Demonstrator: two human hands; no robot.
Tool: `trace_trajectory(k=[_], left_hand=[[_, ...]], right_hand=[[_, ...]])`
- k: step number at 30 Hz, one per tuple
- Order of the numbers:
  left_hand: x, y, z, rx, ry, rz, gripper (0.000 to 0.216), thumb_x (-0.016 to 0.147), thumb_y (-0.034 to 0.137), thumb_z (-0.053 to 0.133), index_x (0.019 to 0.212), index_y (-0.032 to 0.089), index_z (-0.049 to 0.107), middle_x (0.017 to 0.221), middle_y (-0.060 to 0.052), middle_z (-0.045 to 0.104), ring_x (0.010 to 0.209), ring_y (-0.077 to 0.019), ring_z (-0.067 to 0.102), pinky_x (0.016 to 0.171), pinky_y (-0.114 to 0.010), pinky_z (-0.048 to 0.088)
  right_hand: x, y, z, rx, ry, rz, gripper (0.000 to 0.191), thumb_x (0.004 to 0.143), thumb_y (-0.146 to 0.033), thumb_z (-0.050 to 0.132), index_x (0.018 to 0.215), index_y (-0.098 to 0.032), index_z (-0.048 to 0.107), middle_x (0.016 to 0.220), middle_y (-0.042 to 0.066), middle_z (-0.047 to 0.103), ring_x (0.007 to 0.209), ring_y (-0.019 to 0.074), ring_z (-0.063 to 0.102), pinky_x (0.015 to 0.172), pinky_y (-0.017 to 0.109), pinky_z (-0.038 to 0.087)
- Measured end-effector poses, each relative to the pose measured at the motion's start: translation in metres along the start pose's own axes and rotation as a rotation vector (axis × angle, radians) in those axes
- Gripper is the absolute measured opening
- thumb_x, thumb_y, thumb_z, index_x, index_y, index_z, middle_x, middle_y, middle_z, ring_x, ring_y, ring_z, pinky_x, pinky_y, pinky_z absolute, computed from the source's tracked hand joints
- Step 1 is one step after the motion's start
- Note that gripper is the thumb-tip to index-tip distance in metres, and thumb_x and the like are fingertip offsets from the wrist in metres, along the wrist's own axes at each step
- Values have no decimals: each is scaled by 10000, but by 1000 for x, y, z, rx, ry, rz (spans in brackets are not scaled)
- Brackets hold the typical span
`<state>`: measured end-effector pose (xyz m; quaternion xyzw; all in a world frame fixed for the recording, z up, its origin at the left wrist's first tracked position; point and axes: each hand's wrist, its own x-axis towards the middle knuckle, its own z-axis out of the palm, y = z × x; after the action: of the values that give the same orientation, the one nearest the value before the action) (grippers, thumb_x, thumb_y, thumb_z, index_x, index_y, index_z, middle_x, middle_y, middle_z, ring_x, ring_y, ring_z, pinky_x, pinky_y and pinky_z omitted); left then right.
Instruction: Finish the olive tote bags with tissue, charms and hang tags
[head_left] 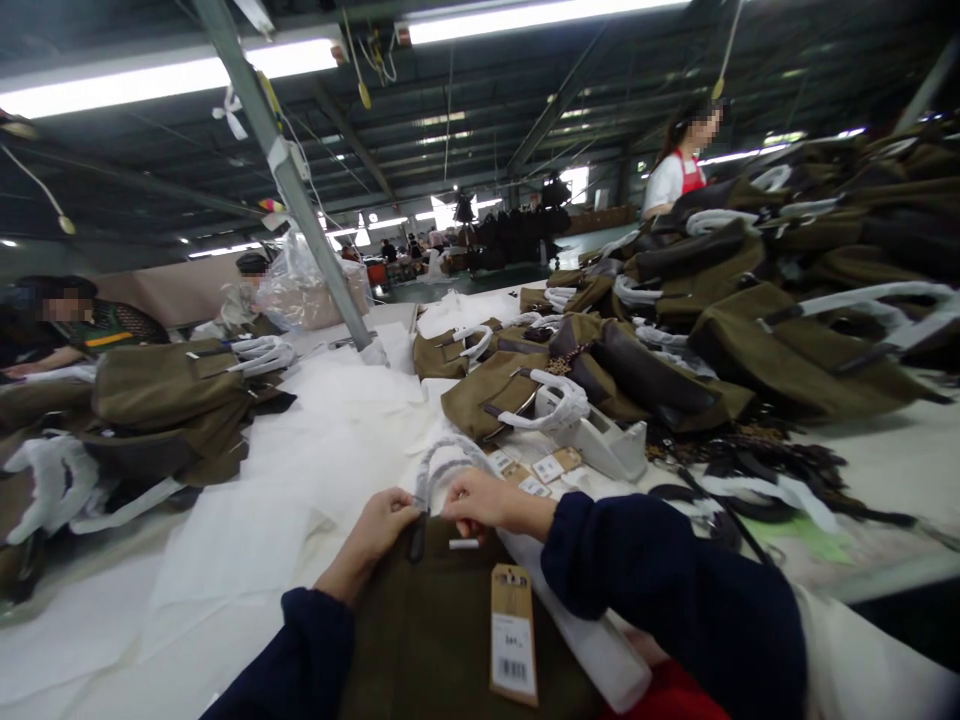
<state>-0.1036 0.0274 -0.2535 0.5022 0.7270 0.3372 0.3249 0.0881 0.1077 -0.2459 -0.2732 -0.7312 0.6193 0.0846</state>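
Observation:
An olive-green handbag (442,630) lies in front of me on the white table (225,540), with a brown price tag (513,632) resting on it. Its handle (442,462) is wrapped in white paper and arches up just beyond my hands. My left hand (382,525) is closed on the dark handle base at the bag's top edge. My right hand (476,500) is pinched closed on the handle's other end, right beside the left. Both forearms wear dark blue sleeves.
A white tape dispenser (607,440) and loose tags (544,468) sit just past my hands. Piles of olive bags (750,320) fill the right side, and another stack (165,400) lies at the left. Tissue sheets (330,430) cover the middle. Other people work at left and far right.

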Motion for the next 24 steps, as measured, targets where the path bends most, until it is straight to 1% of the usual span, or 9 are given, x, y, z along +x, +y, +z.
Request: trace_trajectory(k=[3, 7, 12, 15, 17, 19, 22, 24], left_hand=[[-6, 1, -3, -132, 5, -4, 271, 647, 438, 626, 680, 175, 573, 591, 35, 554, 601, -149, 516, 602, -256, 380], [-13, 5, -4, -235, -38, 3, 273, 681, 424, 650, 761, 167, 602, 633, 27, 586, 628, -144, 519, 618, -245, 391], [-17, 7, -12, -233, -177, 57, 350, 743, 417, 622, 949, 141, 684, 827, -34, 688, 750, -166, 567, 717, -265, 428], [-16, 1, -16, -164, -203, 80, 394, 758, 408, 595, 1028, 139, 695, 792, -28, 684, 724, -170, 565, 691, -272, 417], [-13, -4, -15, -98, -199, 98, 368, 752, 392, 595, 995, 141, 710, 752, -19, 675, 691, -170, 555, 677, -277, 407], [-10, -8, -12, -22, -168, 120, 295, 749, 372, 594, 885, 144, 723, 719, -19, 665, 678, -177, 547, 673, -287, 399], [-9, -7, -10, 92, -91, 153, 218, 746, 345, 587, 738, 157, 698, 662, -21, 640, 667, -195, 542, 664, -305, 386], [-13, -2, -10, 158, -24, 180, 199, 759, 333, 570, 710, 170, 673, 670, -25, 634, 697, -212, 550, 691, -320, 383]], right_hand=[[13, 16, -2, -85, -12, 83, 218, 756, -87, 540, 543, -135, 554, 441, -39, 544, 313, 66, 437, 317, 156, 395], [27, 19, -1, -170, 6, 134, 242, 760, -72, 522, 527, -127, 557, 444, -25, 552, 298, 65, 442, 317, 156, 386], [41, 8, 7, -138, 32, 64, 123, 827, -123, 573, 708, -152, 567, 488, -63, 538, 380, 59, 454, 385, 142, 396], [40, 6, 9, -105, 0, 35, 86, 854, -149, 587, 773, -165, 563, 528, -66, 547, 427, 62, 459, 408, 142, 386], [38, 7, 9, -95, -22, 35, 88, 863, -146, 583, 781, -167, 557, 540, -65, 548, 429, 62, 450, 409, 147, 376], [37, 9, 9, -93, -34, 40, 93, 866, -144, 581, 782, -168, 550, 544, -68, 543, 422, 61, 436, 410, 152, 370], [38, 13, 8, -107, -42, 46, 96, 865, -154, 591, 776, -163, 555, 549, -63, 547, 433, 64, 446, 417, 155, 368], [40, 13, 6, -129, -52, 40, 81, 857, -145, 596, 779, -155, 573, 549, -53, 559, 452, 70, 470, 421, 152, 368]])
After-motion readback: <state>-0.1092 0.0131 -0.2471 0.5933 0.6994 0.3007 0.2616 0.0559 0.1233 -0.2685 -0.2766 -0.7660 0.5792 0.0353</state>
